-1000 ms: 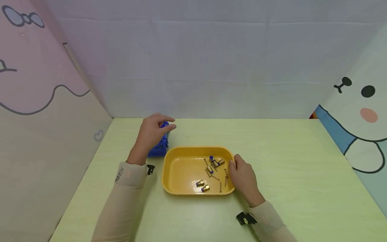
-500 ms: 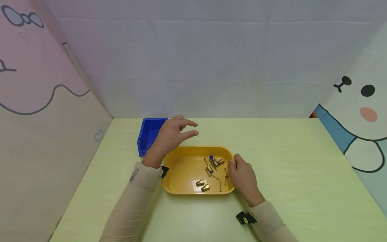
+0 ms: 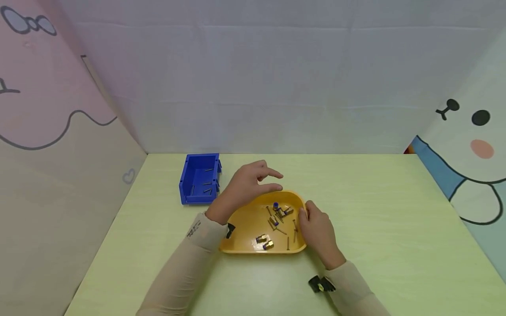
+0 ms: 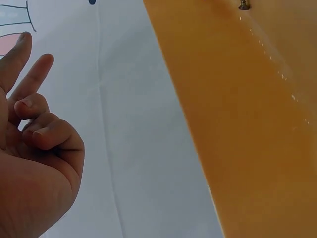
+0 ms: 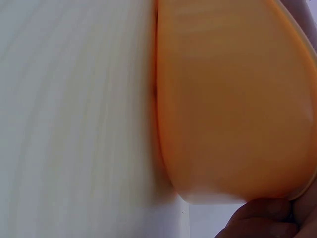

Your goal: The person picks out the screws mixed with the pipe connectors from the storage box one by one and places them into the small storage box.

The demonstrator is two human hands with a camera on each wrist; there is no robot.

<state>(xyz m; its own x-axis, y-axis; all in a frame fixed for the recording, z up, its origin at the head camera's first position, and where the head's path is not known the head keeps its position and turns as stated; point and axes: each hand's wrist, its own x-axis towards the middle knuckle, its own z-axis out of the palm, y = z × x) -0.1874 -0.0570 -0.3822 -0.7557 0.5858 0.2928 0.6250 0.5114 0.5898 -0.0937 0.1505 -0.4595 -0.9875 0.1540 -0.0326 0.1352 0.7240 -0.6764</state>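
Observation:
My left hand [image 3: 250, 184] hovers over the back of a yellow tray [image 3: 245, 245], thumb and index finger straight and apart, holding nothing. In the left wrist view the other fingers [image 4: 49, 134] of that hand are partly curled in. My right hand [image 3: 319, 232] grips the tray's right rim, with its thumb on the inner side. Inside the tray lie several screws [image 3: 287, 243] and several brass fittings with blue ends, such as one fitting [image 3: 268, 245] near the front. The right wrist view shows the tray's outer wall [image 5: 233, 109] from close by. My left forearm hides the tray's left end.
A blue bin [image 3: 199, 199] with several screws [image 3: 207, 190] in it stands at the back left of the pale table [image 3: 379, 210]. White cloth [image 3: 276, 87] hangs behind the table, and printed panels close off both sides.
My left hand has moved right and toward me, from above the blue bin to over the yellow tray. That uncovers the bin and its screws. My right hand stays on the rim.

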